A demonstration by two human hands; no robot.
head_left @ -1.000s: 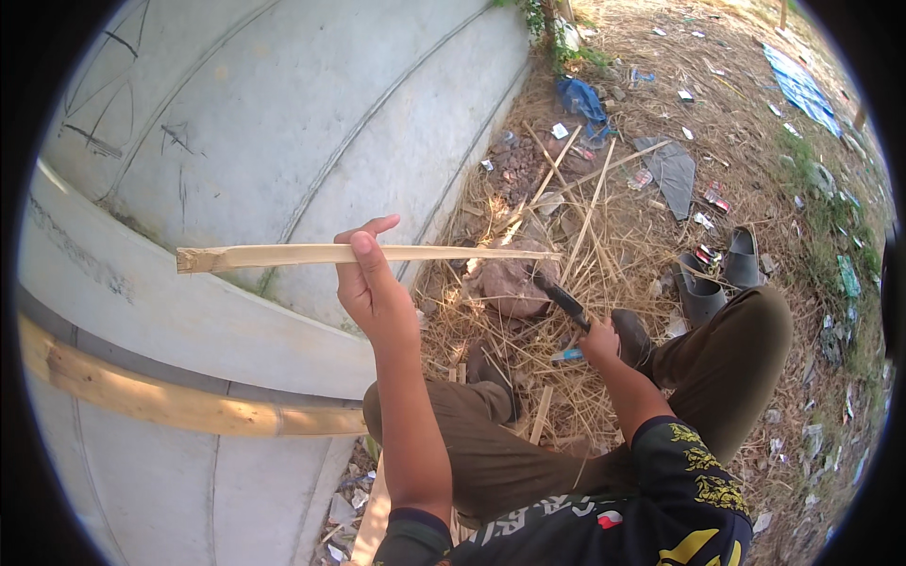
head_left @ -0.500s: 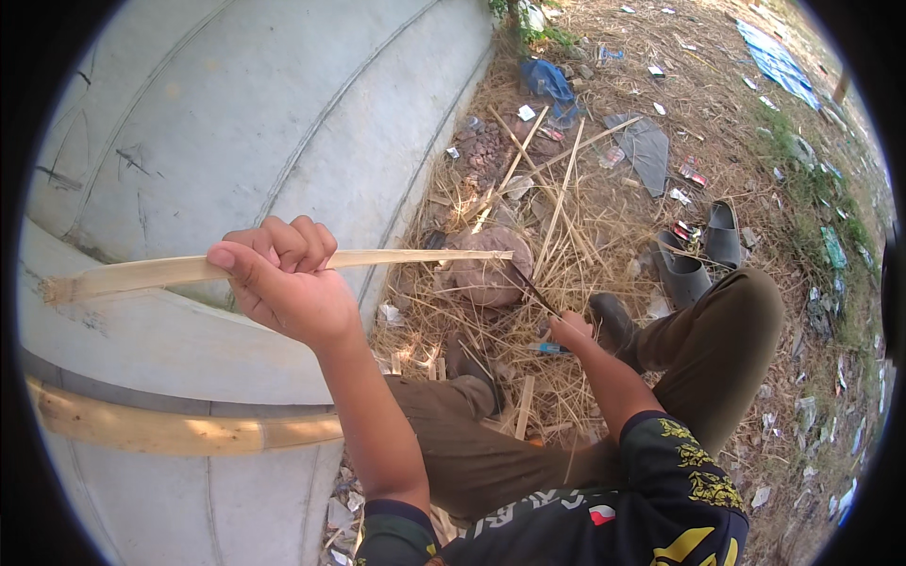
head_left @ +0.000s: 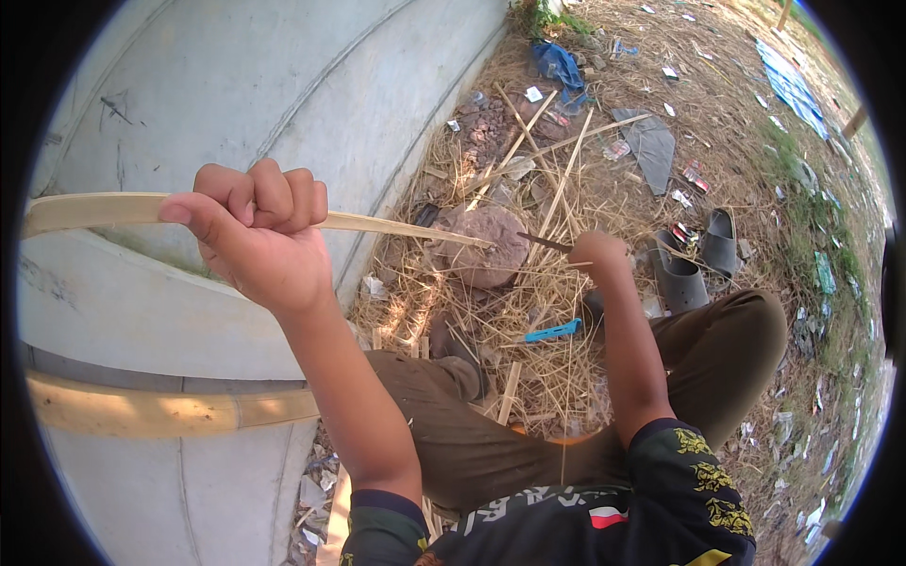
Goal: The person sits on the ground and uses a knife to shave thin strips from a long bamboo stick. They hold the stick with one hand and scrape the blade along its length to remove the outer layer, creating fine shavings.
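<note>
My left hand (head_left: 260,241) is closed round a long pale bamboo strip (head_left: 396,226), thumb pressed along it. One end of the strip runs off to the left; its narrower tip rests on or just over a round wooden block (head_left: 491,269) on the ground. Fingers wrapped, my right hand (head_left: 601,255) grips a knife (head_left: 545,242) with a narrow dark blade. The blade points left toward the block, a short way from the strip's tip. My right fingers hide most of the handle.
Straw, shavings and long split strips (head_left: 571,179) litter the ground. A light-blue plastic piece (head_left: 553,330) lies before the block. Grey clogs (head_left: 681,280) sit right of my right hand. A pale curved wall (head_left: 236,85) and a bamboo pole (head_left: 170,412) are on the left.
My left hand has shifted left and up with the bamboo strip. My right hand has moved up and right, taking the blade away from the strip's tip. The blue piece shows more fully.
</note>
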